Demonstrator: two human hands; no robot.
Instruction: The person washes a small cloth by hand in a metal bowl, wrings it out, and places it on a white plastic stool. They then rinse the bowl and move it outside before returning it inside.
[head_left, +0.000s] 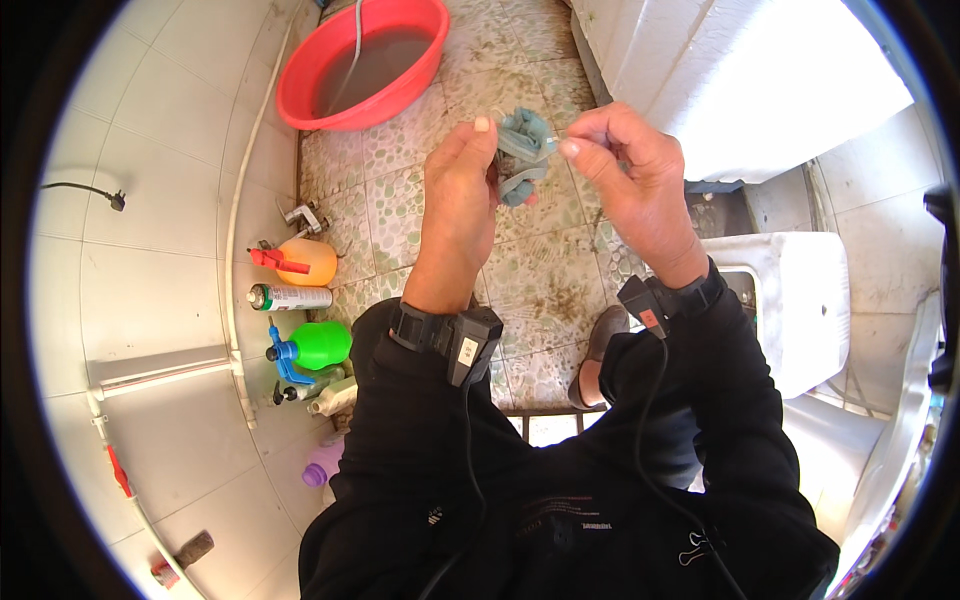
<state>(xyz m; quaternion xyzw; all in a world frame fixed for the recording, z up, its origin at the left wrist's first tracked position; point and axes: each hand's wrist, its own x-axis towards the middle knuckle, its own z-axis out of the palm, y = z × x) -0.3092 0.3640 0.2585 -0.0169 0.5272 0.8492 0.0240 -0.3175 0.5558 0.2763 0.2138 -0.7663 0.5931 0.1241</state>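
My left hand (465, 180) holds a crumpled bluish-grey fabric item (523, 146) with a stitched edge; the bunched fabric sticks out to the right of my thumb. Close by on the right, my right hand (626, 154) has its thumb and index finger pinched together at a small white tip on the fabric's edge. Whether that tip is a tag, a thread or something else cannot be told. Both hands are raised over the tiled floor.
A red plastic basin (365, 124) of murky water with a hose in it stands at the upper left. Along the left wall are an orange spray bottle (315, 261), an aerosol can (300, 298) and a green pump sprayer (321, 345). A white plastic stool (814, 300) is at the right.
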